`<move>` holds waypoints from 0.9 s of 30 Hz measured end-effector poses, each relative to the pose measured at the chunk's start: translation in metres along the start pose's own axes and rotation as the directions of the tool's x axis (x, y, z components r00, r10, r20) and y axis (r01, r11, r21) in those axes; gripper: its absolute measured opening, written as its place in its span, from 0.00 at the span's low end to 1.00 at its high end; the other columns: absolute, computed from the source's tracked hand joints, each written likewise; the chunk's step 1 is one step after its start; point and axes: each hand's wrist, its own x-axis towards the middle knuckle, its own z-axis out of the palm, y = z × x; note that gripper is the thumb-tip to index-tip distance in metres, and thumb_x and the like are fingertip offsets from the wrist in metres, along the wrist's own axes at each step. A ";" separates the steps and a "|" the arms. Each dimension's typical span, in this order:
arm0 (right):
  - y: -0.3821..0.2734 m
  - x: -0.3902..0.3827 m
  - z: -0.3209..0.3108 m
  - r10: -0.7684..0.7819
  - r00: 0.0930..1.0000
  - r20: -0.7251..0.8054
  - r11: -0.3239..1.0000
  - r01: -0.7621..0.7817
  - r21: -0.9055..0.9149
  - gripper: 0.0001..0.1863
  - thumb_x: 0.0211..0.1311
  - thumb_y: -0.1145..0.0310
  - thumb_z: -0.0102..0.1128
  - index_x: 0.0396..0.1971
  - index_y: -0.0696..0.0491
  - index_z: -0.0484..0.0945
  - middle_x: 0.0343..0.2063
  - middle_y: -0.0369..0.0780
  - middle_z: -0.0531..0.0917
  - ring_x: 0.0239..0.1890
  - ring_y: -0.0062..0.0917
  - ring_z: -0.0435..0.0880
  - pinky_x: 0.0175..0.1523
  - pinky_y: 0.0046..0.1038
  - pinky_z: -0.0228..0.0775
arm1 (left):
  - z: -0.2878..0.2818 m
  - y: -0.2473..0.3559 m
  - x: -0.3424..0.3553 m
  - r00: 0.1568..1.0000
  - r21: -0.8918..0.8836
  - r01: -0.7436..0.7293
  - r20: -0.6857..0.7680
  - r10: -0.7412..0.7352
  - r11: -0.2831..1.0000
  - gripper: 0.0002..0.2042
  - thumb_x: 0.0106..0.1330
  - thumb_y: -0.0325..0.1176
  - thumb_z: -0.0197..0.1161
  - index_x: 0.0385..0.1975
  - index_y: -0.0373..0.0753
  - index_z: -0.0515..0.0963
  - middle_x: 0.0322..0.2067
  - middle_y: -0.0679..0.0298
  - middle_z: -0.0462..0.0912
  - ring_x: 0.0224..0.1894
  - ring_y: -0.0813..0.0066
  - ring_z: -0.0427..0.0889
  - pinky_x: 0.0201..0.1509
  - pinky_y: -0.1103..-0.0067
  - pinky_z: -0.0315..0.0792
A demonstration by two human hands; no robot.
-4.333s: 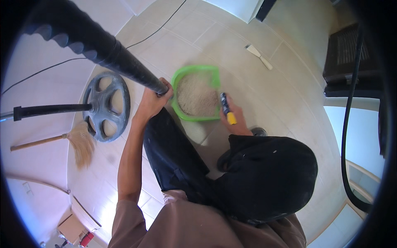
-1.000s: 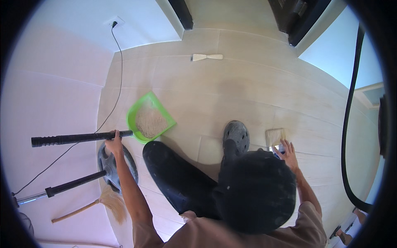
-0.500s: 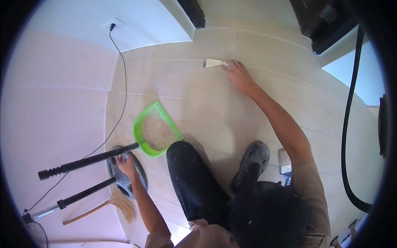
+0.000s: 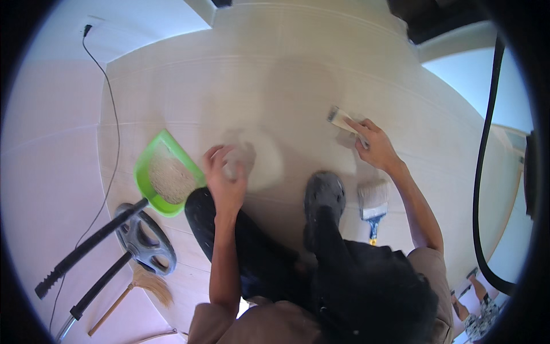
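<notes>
In my right hand (image 4: 377, 143) is a putty knife (image 4: 342, 119) with a pale, dusty blade and a darker tip, held above the floor and pointing up and left. My left hand (image 4: 224, 180) hovers over my bent knee with curved, spread fingers and nothing visible in them; it is slightly blurred. Left of it, a green dustpan (image 4: 184, 148) holds a heap of pale dust (image 4: 172, 179). A wide paintbrush (image 4: 373, 200) with a blue and yellow handle lies near my right forearm, bristles away from me.
Below the dustpan's black handle (image 4: 94, 246) rests a grey slotted disc head (image 4: 161, 245) on a long shaft. A straw hand broom (image 4: 150, 284) lies nearby. A thin cord (image 4: 114, 109) runs to a wall plug. At right hangs a black hose (image 4: 484, 149); another person's legs (image 4: 478, 292) show lower right.
My left hand has left the grey disc head and come up to the right above my knee. My right hand has drawn the putty knife nearer and rightward. The view has shifted.
</notes>
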 end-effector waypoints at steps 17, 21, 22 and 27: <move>0.031 -0.062 0.010 -0.024 0.998 -0.052 0.900 -0.001 -0.435 0.23 0.67 0.69 0.59 0.61 0.33 0.82 0.36 0.43 0.84 0.34 0.42 0.87 0.41 0.42 0.82 | 0.077 -0.012 -0.046 0.936 0.272 -0.166 0.346 0.065 0.948 0.27 0.58 0.28 0.70 0.61 0.40 0.76 0.65 0.41 0.64 0.67 0.39 0.67 0.65 0.56 0.71; 0.044 -0.077 -0.001 0.099 0.995 -0.026 0.880 -0.100 -0.464 0.26 0.66 0.70 0.59 0.62 0.31 0.79 0.40 0.43 0.84 0.36 0.43 0.88 0.40 0.43 0.83 | 0.073 -0.024 -0.051 0.938 0.407 -0.112 0.345 -0.038 0.907 0.35 0.58 0.30 0.70 0.69 0.44 0.70 0.68 0.39 0.58 0.69 0.31 0.61 0.64 0.46 0.70; 0.044 -0.078 -0.002 0.127 0.992 -0.021 0.875 -0.122 -0.469 0.27 0.66 0.71 0.59 0.63 0.30 0.79 0.41 0.43 0.84 0.36 0.43 0.88 0.40 0.43 0.84 | 0.075 -0.023 -0.051 0.930 0.425 -0.076 0.357 -0.090 0.902 0.36 0.58 0.31 0.70 0.71 0.45 0.68 0.69 0.37 0.56 0.70 0.28 0.59 0.64 0.43 0.70; 0.062 -0.082 -0.011 0.046 0.999 0.008 0.856 -0.035 -0.516 0.30 0.64 0.72 0.60 0.64 0.29 0.78 0.38 0.42 0.84 0.31 0.41 0.88 0.38 0.43 0.84 | 0.088 -0.007 -0.043 0.906 0.434 0.014 0.375 -0.195 0.901 0.41 0.59 0.32 0.70 0.75 0.49 0.61 0.74 0.32 0.46 0.73 0.14 0.46 0.64 0.35 0.67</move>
